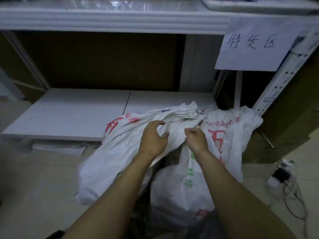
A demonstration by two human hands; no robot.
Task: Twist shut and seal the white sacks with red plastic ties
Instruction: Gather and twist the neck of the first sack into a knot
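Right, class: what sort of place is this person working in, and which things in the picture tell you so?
Probably a storeroom or dispatch area. White metal shelving stands over a tiled floor, a handwritten paper sign hangs from its edge, and several filled white sacks lie bunched on the floor awaiting sealing.

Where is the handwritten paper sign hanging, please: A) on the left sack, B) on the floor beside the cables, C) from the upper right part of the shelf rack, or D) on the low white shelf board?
C: the paper sign hangs from the upper shelf edge at the right, above the sacks.
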